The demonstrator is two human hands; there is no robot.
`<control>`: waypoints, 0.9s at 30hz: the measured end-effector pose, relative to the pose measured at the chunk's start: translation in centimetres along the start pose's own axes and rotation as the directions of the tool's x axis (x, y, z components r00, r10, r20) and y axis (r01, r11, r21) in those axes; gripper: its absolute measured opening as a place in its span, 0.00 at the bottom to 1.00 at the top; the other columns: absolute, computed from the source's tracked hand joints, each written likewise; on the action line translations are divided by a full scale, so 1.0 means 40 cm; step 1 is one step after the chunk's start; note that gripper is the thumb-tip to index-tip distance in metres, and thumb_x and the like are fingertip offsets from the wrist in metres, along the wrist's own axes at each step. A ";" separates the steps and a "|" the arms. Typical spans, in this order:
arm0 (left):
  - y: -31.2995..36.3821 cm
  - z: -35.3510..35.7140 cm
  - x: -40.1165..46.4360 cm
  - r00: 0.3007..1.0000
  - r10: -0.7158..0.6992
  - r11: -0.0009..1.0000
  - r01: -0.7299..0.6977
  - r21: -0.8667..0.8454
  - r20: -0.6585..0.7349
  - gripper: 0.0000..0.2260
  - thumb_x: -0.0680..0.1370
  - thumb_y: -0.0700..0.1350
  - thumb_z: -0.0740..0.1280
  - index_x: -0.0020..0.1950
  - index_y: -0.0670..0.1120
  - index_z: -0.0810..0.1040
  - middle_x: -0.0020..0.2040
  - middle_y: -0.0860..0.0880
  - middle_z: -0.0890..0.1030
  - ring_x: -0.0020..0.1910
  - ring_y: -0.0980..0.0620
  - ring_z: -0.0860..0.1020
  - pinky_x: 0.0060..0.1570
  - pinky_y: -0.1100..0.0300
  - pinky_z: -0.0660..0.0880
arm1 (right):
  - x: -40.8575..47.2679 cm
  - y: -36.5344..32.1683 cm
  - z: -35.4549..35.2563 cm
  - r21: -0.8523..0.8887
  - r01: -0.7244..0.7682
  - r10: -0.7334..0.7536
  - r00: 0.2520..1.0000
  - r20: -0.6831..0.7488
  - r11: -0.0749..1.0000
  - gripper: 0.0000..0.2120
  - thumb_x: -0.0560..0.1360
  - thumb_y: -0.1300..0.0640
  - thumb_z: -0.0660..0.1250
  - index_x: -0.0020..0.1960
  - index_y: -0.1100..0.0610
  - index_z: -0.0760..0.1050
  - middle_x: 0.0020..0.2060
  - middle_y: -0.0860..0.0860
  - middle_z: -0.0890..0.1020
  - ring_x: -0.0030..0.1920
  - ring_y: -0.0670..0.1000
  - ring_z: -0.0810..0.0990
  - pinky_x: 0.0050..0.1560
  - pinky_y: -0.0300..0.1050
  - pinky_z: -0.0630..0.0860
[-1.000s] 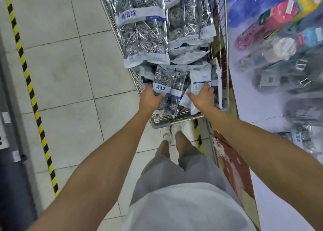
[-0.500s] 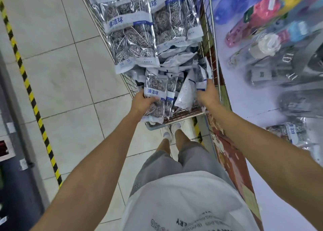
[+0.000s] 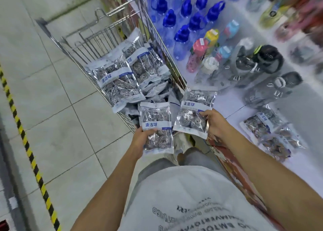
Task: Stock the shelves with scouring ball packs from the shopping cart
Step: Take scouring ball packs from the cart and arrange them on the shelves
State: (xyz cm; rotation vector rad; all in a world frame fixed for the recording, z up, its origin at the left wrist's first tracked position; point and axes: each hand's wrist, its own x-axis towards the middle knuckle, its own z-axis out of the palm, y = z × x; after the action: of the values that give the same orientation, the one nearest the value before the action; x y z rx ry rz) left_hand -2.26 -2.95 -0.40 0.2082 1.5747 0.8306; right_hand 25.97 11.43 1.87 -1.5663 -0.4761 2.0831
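Holding one scouring ball pack in the left hand, the right hand grips another pack between the cart's edge and the white shelf.

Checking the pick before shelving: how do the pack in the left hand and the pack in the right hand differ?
The left hand grips its pack by the lower edge, upright above the cart end; the right hand holds its pack by the side, tilted, nearer the shelf. The left pack hangs lower in view. Both are silver scouring ball packs with blue-lettered white bands.
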 end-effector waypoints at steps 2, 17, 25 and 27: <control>0.011 0.020 -0.011 0.997 0.052 0.996 -0.056 0.073 0.052 0.10 0.77 0.42 0.75 0.58 0.44 0.86 0.57 0.46 0.86 0.58 0.44 0.82 0.46 0.51 0.81 | -0.052 0.013 -0.052 0.098 -0.006 0.008 1.000 -0.016 0.995 0.06 0.75 0.69 0.64 0.45 0.62 0.78 0.44 0.58 0.79 0.41 0.58 0.79 0.49 0.58 0.78; -0.056 0.403 -0.168 0.915 0.121 0.914 -0.254 0.316 0.384 0.14 0.75 0.50 0.77 0.57 0.46 0.83 0.51 0.51 0.88 0.56 0.54 0.84 0.56 0.54 0.74 | -0.431 0.268 -0.477 0.365 0.186 -0.134 0.977 -0.164 0.912 0.08 0.73 0.61 0.75 0.51 0.61 0.87 0.45 0.58 0.87 0.42 0.58 0.86 0.46 0.57 0.83; -0.276 0.656 -0.325 0.857 0.032 0.848 -0.295 0.440 0.514 0.20 0.74 0.52 0.77 0.61 0.44 0.84 0.55 0.45 0.88 0.61 0.38 0.83 0.55 0.52 0.81 | -0.687 0.460 -0.742 0.394 0.284 -0.128 0.918 -0.376 0.874 0.17 0.71 0.64 0.78 0.59 0.65 0.80 0.47 0.59 0.85 0.41 0.55 0.85 0.41 0.52 0.84; -0.334 0.715 -0.361 0.855 0.003 0.847 -0.278 0.453 0.519 0.20 0.75 0.49 0.77 0.63 0.40 0.81 0.54 0.42 0.88 0.59 0.37 0.84 0.46 0.54 0.82 | -0.738 0.509 -0.799 0.386 0.274 -0.092 0.898 -0.430 0.881 0.17 0.75 0.64 0.76 0.61 0.65 0.78 0.39 0.55 0.83 0.31 0.50 0.82 0.32 0.45 0.81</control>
State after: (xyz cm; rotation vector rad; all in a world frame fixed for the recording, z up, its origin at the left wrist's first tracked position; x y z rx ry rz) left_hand 31.45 -9.97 4.09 0.8801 1.2516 0.3923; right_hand 59.74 -22.57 5.06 -1.5389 -0.0001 1.5243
